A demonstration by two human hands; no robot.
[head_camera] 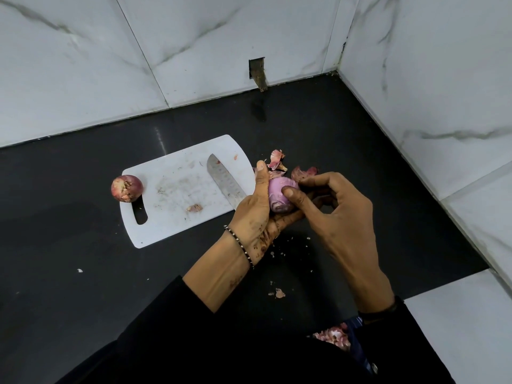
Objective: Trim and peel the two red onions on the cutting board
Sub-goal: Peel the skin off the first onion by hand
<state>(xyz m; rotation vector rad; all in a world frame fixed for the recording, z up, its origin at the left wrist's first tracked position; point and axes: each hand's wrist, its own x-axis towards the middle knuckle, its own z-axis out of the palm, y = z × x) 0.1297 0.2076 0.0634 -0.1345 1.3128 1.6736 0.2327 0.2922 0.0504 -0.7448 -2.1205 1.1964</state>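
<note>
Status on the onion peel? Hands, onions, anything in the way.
Left hand grips the mostly peeled onion off the board, right hand pinching at its top. Second onion unpeeled on the cutting board. Knife lies on the board; nothing blocking.

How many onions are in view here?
2. One unpeeled onion sits at the left end of the cutting board; one mostly peeled onion is held between the left hand and right hand, right of it.

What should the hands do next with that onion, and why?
Probably the right hand should pull the loose red skin off the onion the left hand holds; that flap seems attached at its far end, while the rest looks bare.
</note>
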